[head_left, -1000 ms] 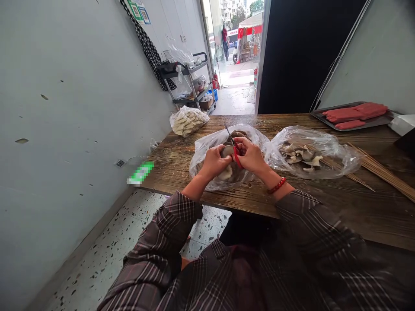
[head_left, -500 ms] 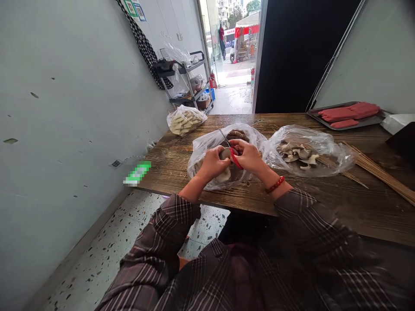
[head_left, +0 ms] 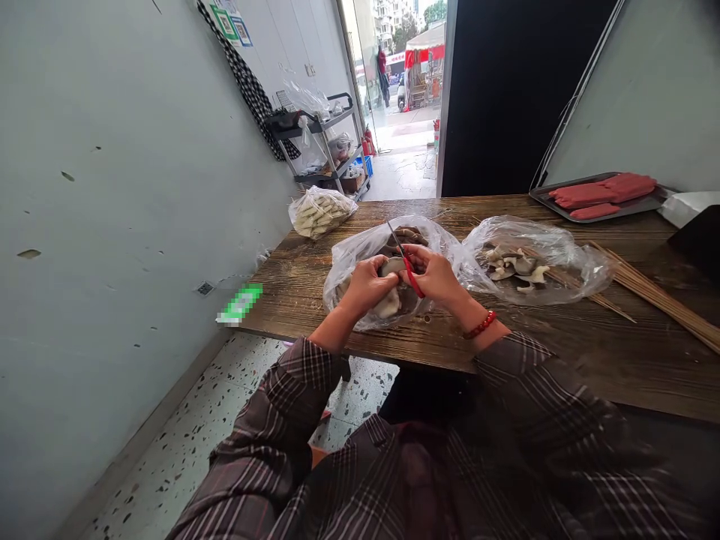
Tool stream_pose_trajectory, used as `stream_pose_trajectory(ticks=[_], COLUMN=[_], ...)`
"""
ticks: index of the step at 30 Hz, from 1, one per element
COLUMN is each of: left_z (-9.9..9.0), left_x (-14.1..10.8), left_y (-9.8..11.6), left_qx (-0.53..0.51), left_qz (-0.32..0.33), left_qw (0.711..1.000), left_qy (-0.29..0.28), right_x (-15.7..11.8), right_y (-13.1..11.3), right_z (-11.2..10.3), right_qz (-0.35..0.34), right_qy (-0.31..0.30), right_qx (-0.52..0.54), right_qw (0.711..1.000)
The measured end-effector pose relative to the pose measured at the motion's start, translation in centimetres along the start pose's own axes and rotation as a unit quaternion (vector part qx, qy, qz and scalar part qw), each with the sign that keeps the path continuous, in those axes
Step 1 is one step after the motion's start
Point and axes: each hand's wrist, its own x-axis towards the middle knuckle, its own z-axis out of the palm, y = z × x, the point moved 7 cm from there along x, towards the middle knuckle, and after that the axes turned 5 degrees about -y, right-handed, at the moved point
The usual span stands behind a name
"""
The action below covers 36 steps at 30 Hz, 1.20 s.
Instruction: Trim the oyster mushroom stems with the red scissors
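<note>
Scissors (head_left: 412, 277) slightly steeper, left hand (head_left: 368, 286) still on mushroom (head_left: 392, 266)

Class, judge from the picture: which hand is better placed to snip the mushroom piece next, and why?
Right, most likely: the right hand holds the red-handled scissors, while the left hand is occupied with the mushroom piece.

The person is wearing a dark brown-grey plaid shirt (head_left: 264, 465), with thin pale and reddish lines crossing into checks. Both cuffs (head_left: 320, 362) are sitting back from the wrists, showing bolder pale lines near their edges. Between the bracelet (head_left: 480, 325) and the shirt, bare forearm is showing; the bracelet is circling the right wrist with round, glossy red beads. Below the cuffs, a dark maroon patch (head_left: 416, 457) is showing at the chest.
</note>
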Motion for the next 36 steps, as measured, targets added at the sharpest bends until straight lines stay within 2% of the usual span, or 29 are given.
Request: stream_pose_trajectory(ticks=[5, 9, 12, 15, 18, 20, 24, 27, 29, 32, 34, 36], left_z=[0.6, 0.4, 0.0, 0.5, 2.3, 4.1, 9.5, 13.5, 15.4, 16.6, 16.6, 16.3], left_x=[0.5, 0.7, 0.4, 0.4, 1.2, 2.4, 6.2, 9.1, 10.4, 11.2, 11.1, 10.8], left_y=[-0.3, -2.1, -2.7, -1.7, 0.0, 1.3, 3.5, 4.2, 4.1, 3.8, 3.8, 4.0], left_qx=[-0.034, -0.172, -0.283, -0.338, -0.348, -0.35, -0.352, -0.325, -0.301, -0.284, -0.29, -0.297], left_qz=[-0.009, -0.082, -0.113, -0.107, -0.101, -0.096, -0.09, -0.095, -0.116, -0.132, -0.128, -0.114], left_qw=[0.999, 0.981, 0.95, 0.934, 0.932, 0.931, 0.927, 0.936, 0.944, 0.949, 0.948, 0.947], left_qy=[0.008, 0.046, 0.068, 0.034, -0.017, -0.044, -0.093, -0.094, -0.063, -0.03, -0.033, -0.048], right_x=[-0.5, -1.6, -2.5, -3.3, -4.2, -4.9, -5.5, -5.5, -5.6, -6.4, -7.0, -7.1], right_y=[-0.5, -1.8, -2.6, -2.4, -1.9, -1.7, -1.2, -0.8, -0.5, -0.4, -0.6, -0.9], right_z=[0.1, -0.5, -2.1, -5.0, -9.3, -12.5, -18.6, -22.0, -23.5, -24.5, -24.1, -22.6], right_qz=[-0.015, -0.028, -0.016, 0.005, 0.003, -0.001, 0.018, 0.034, 0.033, 0.012, 0.01, 0.02], right_qy=[0.007, 0.049, 0.077, 0.104, 0.149, 0.184, 0.249, 0.292, 0.309, 0.32, 0.306, 0.26], right_qx=[0.009, 0.051, 0.102, 0.115, 0.072, 0.029, -0.077, -0.156, -0.177, -0.148, -0.106, -0.067], right_qw=[1.0, 0.997, 0.992, 0.988, 0.986, 0.982, 0.965, 0.943, 0.934, 0.936, 0.946, 0.963])
